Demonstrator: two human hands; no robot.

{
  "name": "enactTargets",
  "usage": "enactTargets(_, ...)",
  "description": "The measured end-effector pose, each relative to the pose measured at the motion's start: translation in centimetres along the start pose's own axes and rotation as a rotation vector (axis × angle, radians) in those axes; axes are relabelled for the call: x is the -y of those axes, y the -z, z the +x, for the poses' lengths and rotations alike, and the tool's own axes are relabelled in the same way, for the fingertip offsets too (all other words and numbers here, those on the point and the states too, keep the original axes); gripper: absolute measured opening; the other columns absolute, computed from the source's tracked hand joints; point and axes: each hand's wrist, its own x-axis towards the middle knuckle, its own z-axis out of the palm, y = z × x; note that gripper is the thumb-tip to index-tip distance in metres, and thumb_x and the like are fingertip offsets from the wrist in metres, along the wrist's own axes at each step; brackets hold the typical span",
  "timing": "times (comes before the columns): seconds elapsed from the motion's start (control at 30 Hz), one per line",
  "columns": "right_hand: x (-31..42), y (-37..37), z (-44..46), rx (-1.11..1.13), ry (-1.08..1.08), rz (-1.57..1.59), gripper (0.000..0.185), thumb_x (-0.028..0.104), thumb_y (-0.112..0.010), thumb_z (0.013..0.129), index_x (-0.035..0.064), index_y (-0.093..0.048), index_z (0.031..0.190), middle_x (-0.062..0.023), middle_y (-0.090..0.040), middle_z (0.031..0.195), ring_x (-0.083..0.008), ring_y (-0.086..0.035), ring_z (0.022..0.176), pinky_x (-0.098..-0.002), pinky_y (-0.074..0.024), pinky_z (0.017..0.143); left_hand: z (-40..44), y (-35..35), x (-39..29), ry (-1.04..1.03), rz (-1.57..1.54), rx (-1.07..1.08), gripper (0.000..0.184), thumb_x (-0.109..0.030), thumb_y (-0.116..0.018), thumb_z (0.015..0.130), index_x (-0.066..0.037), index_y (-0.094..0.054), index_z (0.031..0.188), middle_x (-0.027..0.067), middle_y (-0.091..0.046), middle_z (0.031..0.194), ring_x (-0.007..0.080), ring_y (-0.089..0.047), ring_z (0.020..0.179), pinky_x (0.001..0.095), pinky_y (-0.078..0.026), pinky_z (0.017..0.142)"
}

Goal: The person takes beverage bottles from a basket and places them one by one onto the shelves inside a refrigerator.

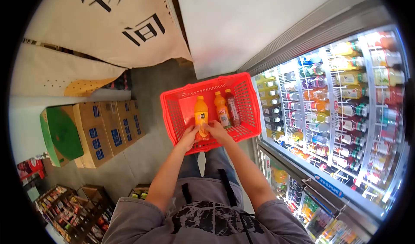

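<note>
Between my two hands is an orange juice bottle [201, 110] with an orange cap, its cap end pointing away from me. My left hand [189, 137] grips the lower left side of the bottle, and my right hand [215, 130] has its fingers against the lower right side. Both hands are over a red plastic shopping basket [183, 104]. Inside the basket, to the right, lie a second orange drink bottle [222, 110] with a white label and a dark red drink bottle [232, 108].
A lit drinks fridge [320, 101] with rows of bottles stands on the right. Stacked cardboard boxes [101, 133] and a green-topped box [60, 136] are at left. A cloth curtain [108, 32] hangs ahead. Snack shelves [73, 213] stand at lower left.
</note>
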Motion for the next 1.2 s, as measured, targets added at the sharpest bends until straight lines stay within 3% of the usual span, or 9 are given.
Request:
enactTargets(0.27, 6.4, -1.3, -11.3, 0.028, 0.178, 0.131, 0.063, 0.031, -0.072, 0.089, 0.0011, -0.044, 0.138, -0.009, -0.061, 0.121, -0.0167, -0.061, 0.104, -0.031, -0.0525, 0.08, -7.7, -1.4, -5.5, -0.139, 0.217, 0.159, 0.043, -0.028, -0.054, 0.101, -0.008, -0.045, 0.138, 0.0069, -0.056, 0.129, 0.0192, -0.057, 0.116, 0.0348, -0.051, 0.089)
enactTargets(0.33, 6.7, -1.2, -13.0, 0.025, 0.297, 0.098, 0.064, 0.027, -0.072, 0.09, 0.0017, -0.043, 0.141, -0.0092, -0.06, 0.126, -0.0173, -0.059, 0.111, -0.0305, -0.05, 0.088, -8.6, -1.9, -6.4, -0.126, 0.067, 0.366, 0.042, -0.023, -0.054, 0.1, -0.009, -0.045, 0.139, 0.0071, -0.053, 0.133, 0.0198, -0.056, 0.118, 0.036, -0.049, 0.094)
enactTargets(0.43, 8.4, -0.5, -18.6, 0.012, 0.479, 0.21, 0.062, 0.024, -0.072, 0.089, 0.0027, -0.044, 0.141, -0.0096, -0.06, 0.127, -0.0184, -0.059, 0.113, -0.0313, -0.0475, 0.093, -9.9, -4.1, -7.9, -0.097, 0.099, 0.548, 0.045, -0.018, -0.054, 0.1, -0.008, -0.042, 0.142, 0.0073, -0.051, 0.136, 0.0209, -0.052, 0.124, 0.0377, -0.046, 0.101)
enactTargets(0.7, 7.0, 3.9, -29.9, -0.321, 0.587, 0.254, 0.064, 0.022, -0.073, 0.088, 0.005, -0.045, 0.143, -0.0097, -0.064, 0.12, -0.0179, -0.06, 0.107, -0.033, -0.0491, 0.092, -16.7, -14.8, -8.5, -0.072, 0.226, 0.88, 0.057, -0.011, -0.051, 0.099, -0.006, -0.029, 0.151, 0.0091, -0.045, 0.145, 0.0223, -0.046, 0.132, 0.0394, -0.039, 0.11)
enactTargets(0.9, 2.0, 8.3, -39.7, -0.654, 0.797, 0.261, 0.053, 0.026, -0.073, 0.088, 0.007, -0.056, 0.134, -0.0044, -0.064, 0.117, -0.0143, -0.06, 0.097, -0.0308, -0.0497, 0.086, -21.9, -24.9, -3.8, -0.042, 0.306, 1.118, 0.058, -0.01, -0.052, 0.096, -0.002, -0.032, 0.149, 0.0093, -0.044, 0.147, 0.0214, -0.043, 0.135, 0.0386, -0.036, 0.11)
enactTargets(1.03, -2.5, 10.5, -46.9, -0.823, 0.848, 0.24, 0.055, 0.029, -0.074, 0.087, 0.006, -0.056, 0.133, -0.0073, -0.062, 0.117, -0.0153, -0.06, 0.095, -0.0309, -0.051, 0.082, -25.3, -30.2, 1.5, -0.021, 0.37, 1.303, 0.058, -0.012, -0.053, 0.096, -0.002, -0.031, 0.149, 0.0087, -0.044, 0.147, 0.0205, -0.043, 0.135, 0.0383, -0.036, 0.11)
enactTargets(1.1, -5.1, 11.5, -49.3, -0.966, 0.846, 0.149, 0.059, 0.033, -0.073, 0.088, 0.0055, -0.054, 0.136, -0.0106, -0.058, 0.112, -0.0171, -0.059, 0.093, -0.0303, -0.051, 0.08, -28.0, -32.9, 4.5, -0.005, 0.423, 1.27, 0.058, -0.018, -0.057, 0.097, -0.002, -0.034, 0.148, 0.0084, -0.049, 0.142, 0.0201, -0.047, 0.13, 0.0373, -0.037, 0.109)
enactTargets(1.17, -7.1, 12.0, -52.7, -1.077, 0.761, 0.015, 0.06, 0.027, -0.071, 0.09, 0.0024, -0.049, 0.14, -0.0088, -0.058, 0.122, -0.0168, -0.058, 0.104, -0.032, -0.0488, 0.09, -29.9, -34.9, 7.1, -0.109, 0.581, 1.285, 0.06, -0.013, -0.062, 0.094, -0.002, -0.036, 0.147, 0.0085, -0.05, 0.14, 0.0189, -0.049, 0.128, 0.0353, -0.039, 0.107)
enactTargets(1.2, -8.0, 12.3, -53.8, -1.076, 0.83, 0.05, 0.059, 0.029, -0.069, 0.092, 0.001, -0.048, 0.14, -0.0101, -0.055, 0.122, -0.0185, -0.058, 0.105, -0.0322, -0.0484, 0.091, -30.5, -35.6, 8.5, -0.102, 0.598, 1.314, 0.06, -0.013, -0.062, 0.094, -0.002, -0.036, 0.147, 0.0085, -0.05, 0.14, 0.0189, -0.049, 0.128, 0.0353, -0.039, 0.107)
